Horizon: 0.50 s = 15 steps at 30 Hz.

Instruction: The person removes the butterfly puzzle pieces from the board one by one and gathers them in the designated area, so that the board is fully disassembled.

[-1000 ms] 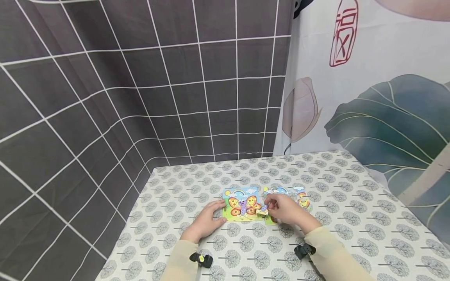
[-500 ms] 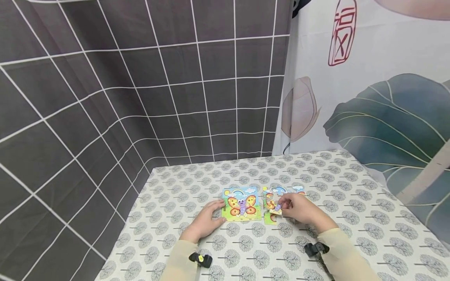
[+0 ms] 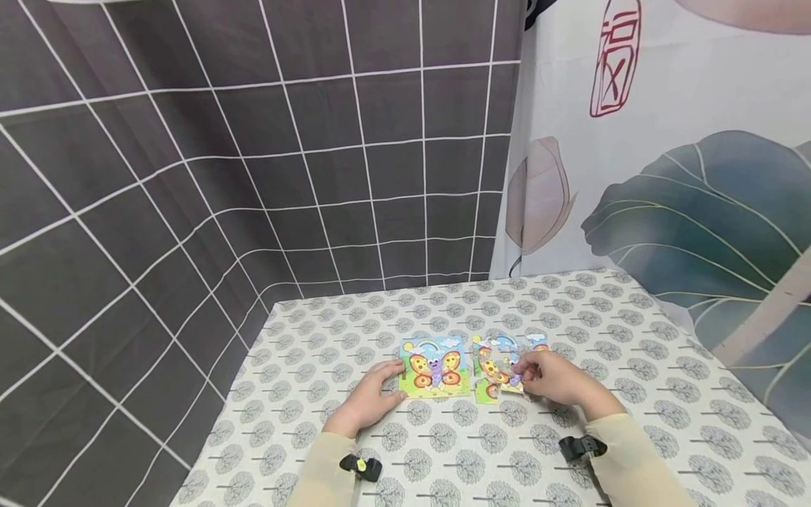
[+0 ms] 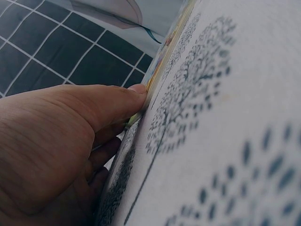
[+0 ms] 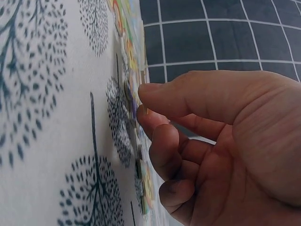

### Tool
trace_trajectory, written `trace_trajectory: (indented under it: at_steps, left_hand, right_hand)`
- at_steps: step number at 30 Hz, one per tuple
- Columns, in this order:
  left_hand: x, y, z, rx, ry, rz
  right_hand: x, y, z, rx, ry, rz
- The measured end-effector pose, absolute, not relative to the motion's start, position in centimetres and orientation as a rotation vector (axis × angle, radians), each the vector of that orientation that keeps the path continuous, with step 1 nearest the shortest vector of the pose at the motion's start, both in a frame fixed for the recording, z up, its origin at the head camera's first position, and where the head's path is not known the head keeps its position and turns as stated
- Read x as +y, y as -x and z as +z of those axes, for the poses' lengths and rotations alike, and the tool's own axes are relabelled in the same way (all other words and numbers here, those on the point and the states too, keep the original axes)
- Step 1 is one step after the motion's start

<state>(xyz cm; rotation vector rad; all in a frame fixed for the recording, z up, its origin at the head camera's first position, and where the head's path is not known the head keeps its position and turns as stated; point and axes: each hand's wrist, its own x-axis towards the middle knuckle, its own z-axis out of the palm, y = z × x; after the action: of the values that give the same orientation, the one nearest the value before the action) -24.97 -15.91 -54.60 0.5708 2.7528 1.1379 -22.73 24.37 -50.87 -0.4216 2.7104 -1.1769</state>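
A square picture board [image 3: 434, 384] with an orange-and-purple butterfly lies flat on the table. My left hand [image 3: 367, 400] rests at its left side, fingertips and thumb touching the edge; the left wrist view shows the thumb [image 4: 117, 101] right at that edge. To the right lies a partly assembled butterfly jigsaw [image 3: 486, 394] of the same picture. My right hand [image 3: 554, 380] is over its right part, thumb and forefinger pinching a jigsaw piece [image 3: 512, 386] with purple on it. In the right wrist view the piece [image 5: 144, 77] shows edge-on at the fingertips, other fingers curled.
A pale tablecloth [image 3: 317, 380] with a grey tree print covers the table. Behind it hangs a dark curtain [image 3: 317, 176] with a white grid. A white curtain [image 3: 570, 84] with leaf pictures hangs on the right.
My right hand has moved to the right with the pinched piece, from beside the butterfly board to the right part of the jigsaw. My left hand has stayed at the board's edge.
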Motion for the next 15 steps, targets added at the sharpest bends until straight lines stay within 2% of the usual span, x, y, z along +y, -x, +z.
trace_trajectory:
  at_steps: [15]
  left_hand:
    - [-15.84, 24.86, -54.39, 2.756, -0.578, 1.137]
  right_hand:
    - [25.08, 22.18, -50.75, 2.715, 0.456, -1.152]
